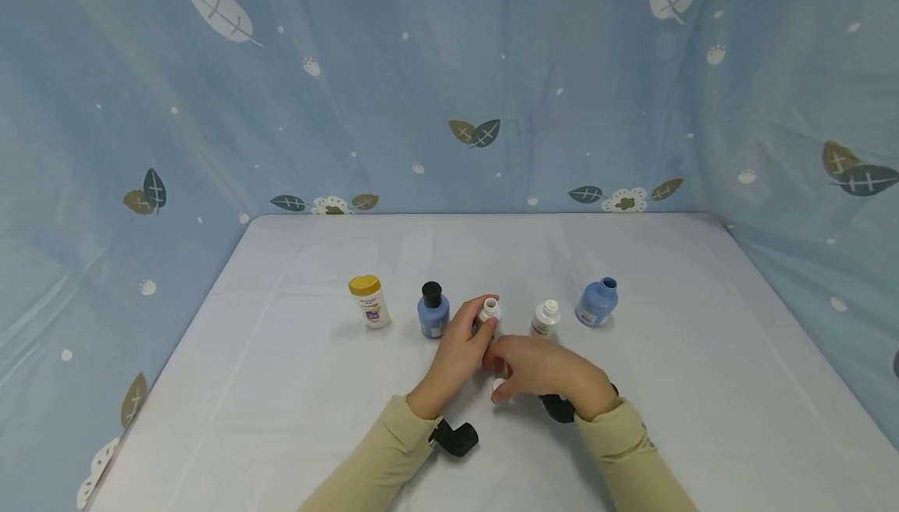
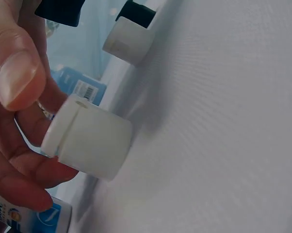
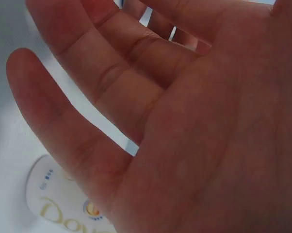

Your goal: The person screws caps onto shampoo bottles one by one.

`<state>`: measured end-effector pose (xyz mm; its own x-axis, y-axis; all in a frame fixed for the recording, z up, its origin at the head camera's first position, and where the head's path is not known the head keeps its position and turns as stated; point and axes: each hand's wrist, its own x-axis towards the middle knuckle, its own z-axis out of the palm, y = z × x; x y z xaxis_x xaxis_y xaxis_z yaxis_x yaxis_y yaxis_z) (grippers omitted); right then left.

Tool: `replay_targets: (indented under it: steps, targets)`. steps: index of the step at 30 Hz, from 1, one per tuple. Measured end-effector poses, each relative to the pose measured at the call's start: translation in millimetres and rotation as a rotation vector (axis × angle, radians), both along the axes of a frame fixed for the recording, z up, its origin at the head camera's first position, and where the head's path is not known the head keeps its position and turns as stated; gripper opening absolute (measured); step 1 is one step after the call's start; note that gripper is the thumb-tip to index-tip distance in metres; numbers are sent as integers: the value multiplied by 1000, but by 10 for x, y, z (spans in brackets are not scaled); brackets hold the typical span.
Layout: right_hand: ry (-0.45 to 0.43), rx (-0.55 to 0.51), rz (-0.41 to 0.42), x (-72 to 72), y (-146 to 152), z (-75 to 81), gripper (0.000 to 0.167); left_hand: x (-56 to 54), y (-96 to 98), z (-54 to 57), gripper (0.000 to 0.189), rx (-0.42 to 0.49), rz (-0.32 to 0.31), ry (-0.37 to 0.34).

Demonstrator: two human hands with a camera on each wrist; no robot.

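Note:
In the head view my left hand (image 1: 453, 356) grips an uncapped white bottle (image 1: 489, 309), thumb in front and fingers behind. A white bottle with Dove lettering (image 2: 39, 213) shows at the bottom of the left wrist view. My right hand (image 1: 541, 368) reaches in from the right over a white cap (image 2: 90, 138) on the table. Its thumb hangs above the cap and its bent fingers lie behind; a firm pinch is not visible. The right wrist view shows the palm (image 3: 199, 131) with spread fingers and a Dove bottle (image 3: 63, 199) below.
Right of the hands stand another uncapped white bottle (image 1: 545, 317) and an uncapped blue bottle (image 1: 597, 303). To the left are a black-capped blue bottle (image 1: 433, 313) and a yellow-capped white bottle (image 1: 370, 303). A second white cap (image 2: 129, 41) lies farther right, a dark piece behind it.

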<state>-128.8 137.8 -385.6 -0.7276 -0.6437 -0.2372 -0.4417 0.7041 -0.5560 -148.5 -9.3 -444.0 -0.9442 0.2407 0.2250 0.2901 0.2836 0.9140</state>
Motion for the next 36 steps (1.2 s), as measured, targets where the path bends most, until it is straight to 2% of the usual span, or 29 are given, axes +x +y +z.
replay_targets:
  steps: [2,9,15,22,26,30,36]
  targets:
    - [10,9,14,4,-14,-8,30,0,3,4,33,7,0,-13]
    - [29,25,50,0,-33,-54,27,124,13,278,30,66,-5,-43]
    - [16,41,26,-9,-3,-86,25,109,24,251,30,132,-36,-57]
    - [9,46,21,-31,-21,-58,14,62,-39,178,32,224,-87,-103]
    - [15,52,8,-40,-20,-26,9,49,-63,170,32,233,-105,-104]
    - [35,49,-29,-54,7,-6,11,47,-66,171,33,231,-108,-107]
    - [65,0,-133,-54,59,98,21,46,-69,163,33,232,-102,-83]
